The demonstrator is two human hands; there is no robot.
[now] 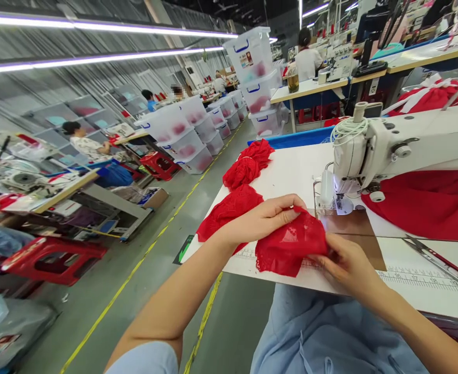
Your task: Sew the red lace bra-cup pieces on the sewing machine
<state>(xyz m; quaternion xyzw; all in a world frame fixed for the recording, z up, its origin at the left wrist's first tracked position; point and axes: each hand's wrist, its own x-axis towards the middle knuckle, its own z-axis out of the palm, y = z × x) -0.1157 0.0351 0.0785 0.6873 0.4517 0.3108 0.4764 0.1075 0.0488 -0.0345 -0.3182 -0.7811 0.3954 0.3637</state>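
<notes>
Just left of and in front of the sewing machine, the right hand pinches one edge of a red lace cloth, and the left hand pinches its upper edge — thumb against fingers — over the white surface. Scissors lie to the machine's front right. Crumpled red bundles rest to its left; stacked clear bins stand well beyond it.

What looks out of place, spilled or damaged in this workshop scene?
A small white scrap lies on the floor left of the yellow line, like dropped litter. The red fabric held by the left hand and right hand is crumpled, but shows no clear damage.
</notes>
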